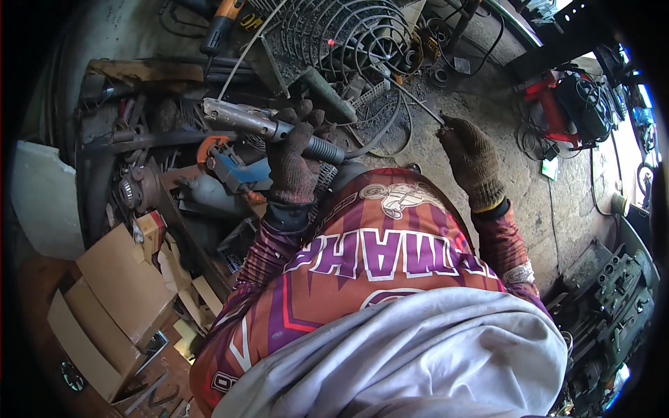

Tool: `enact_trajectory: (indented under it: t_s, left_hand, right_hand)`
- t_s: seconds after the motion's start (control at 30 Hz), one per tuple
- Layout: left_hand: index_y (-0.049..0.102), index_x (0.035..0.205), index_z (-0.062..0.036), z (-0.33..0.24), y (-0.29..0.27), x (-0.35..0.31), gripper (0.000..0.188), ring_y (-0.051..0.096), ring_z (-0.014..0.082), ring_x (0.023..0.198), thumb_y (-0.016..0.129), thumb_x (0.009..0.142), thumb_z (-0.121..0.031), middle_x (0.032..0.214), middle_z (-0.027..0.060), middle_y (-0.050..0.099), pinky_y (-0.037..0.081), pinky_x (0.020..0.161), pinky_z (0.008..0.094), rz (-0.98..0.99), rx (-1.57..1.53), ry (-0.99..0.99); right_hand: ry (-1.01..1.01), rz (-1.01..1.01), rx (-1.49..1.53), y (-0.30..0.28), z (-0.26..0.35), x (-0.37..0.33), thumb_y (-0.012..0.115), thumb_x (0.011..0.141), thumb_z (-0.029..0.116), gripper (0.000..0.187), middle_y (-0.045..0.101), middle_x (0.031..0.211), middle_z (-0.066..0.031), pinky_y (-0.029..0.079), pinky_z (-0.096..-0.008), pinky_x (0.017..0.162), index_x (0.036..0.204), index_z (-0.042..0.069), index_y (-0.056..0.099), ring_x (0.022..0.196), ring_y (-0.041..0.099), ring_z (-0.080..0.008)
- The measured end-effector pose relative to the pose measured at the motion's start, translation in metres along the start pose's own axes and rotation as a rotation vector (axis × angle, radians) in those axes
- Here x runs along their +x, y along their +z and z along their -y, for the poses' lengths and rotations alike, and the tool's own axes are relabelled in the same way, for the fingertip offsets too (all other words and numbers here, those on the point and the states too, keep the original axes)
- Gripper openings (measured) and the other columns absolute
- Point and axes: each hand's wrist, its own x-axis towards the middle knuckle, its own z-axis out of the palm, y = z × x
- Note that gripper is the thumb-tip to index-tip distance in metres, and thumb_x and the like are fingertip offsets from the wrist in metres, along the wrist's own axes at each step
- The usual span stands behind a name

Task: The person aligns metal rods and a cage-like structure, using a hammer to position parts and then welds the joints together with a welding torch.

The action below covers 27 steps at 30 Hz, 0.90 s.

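My left hand (291, 160), in a brown knit glove, is closed around a welding electrode holder (240, 120). A thin welding rod (252, 50) rises from the holder's jaw end, and a grey cable (380, 148) leaves its other end. My right hand (474, 161), gloved alike, pinches the near end of a thin metal rod (420, 106). That rod reaches up and left to a guard-like grille of concentric wire rings (348, 28). A small red glowing spot (331, 42) shows on the rings; whether the rod touches them I cannot tell.
At the far left lies an orange-and-dark power tool (221, 24). A blue-and-orange tool (244, 174) sits below my left hand among scrap metal. An open cardboard box (122, 292) stands at left. Rightward are a red-and-black machine (557, 108) with cables and a dark metal machine part (606, 299).
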Motion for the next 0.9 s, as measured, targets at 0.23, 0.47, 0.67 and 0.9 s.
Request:
enact_trajectory:
  t_s: [0.23,0.47,0.67,0.9]
  left_hand:
    - [0.055,0.12,-0.0085,0.002,-0.007,0.006,0.034,0.066,0.032,0.108,0.06,0.088,0.004,0.122,0.0177,0.064,0.058,0.091,0.0541,0.014,-0.046,0.048]
    - [0.056,0.113,-0.0087,-0.008,-0.016,0.017,0.034,0.066,0.0274,0.101,0.062,0.084,0.008,0.116,0.0134,0.064,0.059,0.09,0.0495,0.029,-0.12,0.018]
    - [0.056,0.112,-0.0099,-0.022,-0.044,0.021,0.033,0.065,0.0277,0.1,0.06,0.085,0.009,0.114,0.0131,0.063,0.057,0.091,0.053,-0.017,-0.171,-0.049]
    - [0.055,0.112,-0.0103,-0.034,-0.066,0.026,0.034,0.064,0.0284,0.099,0.059,0.084,0.01,0.113,0.0128,0.063,0.056,0.09,0.0554,-0.081,-0.182,-0.085]
  right_hand:
    - [-0.264,-0.092,-0.244,-0.008,0.011,0.016,0.068,0.092,0.016,0.024,0.068,0.094,-0.0182,0.054,-0.04,0.072,0.11,0.001,0.066,0.085,0.068,-0.0366]
    - [-0.221,-0.103,-0.269,-0.006,0.028,0.026,0.068,0.092,0.017,0.024,0.069,0.094,-0.0168,0.055,-0.0388,0.073,0.11,0.002,0.067,0.086,0.069,-0.0348]
    - [0.005,-0.14,-0.146,0.007,0.03,0.021,0.068,0.092,0.017,0.026,0.072,0.096,-0.0149,0.055,-0.0351,0.077,0.114,0.003,0.068,0.089,0.071,-0.0296]
    - [0.142,-0.227,-0.125,0.007,0.043,0.023,0.068,0.093,0.018,0.027,0.073,0.098,-0.0136,0.054,-0.0332,0.079,0.115,0.002,0.068,0.088,0.071,-0.0215]
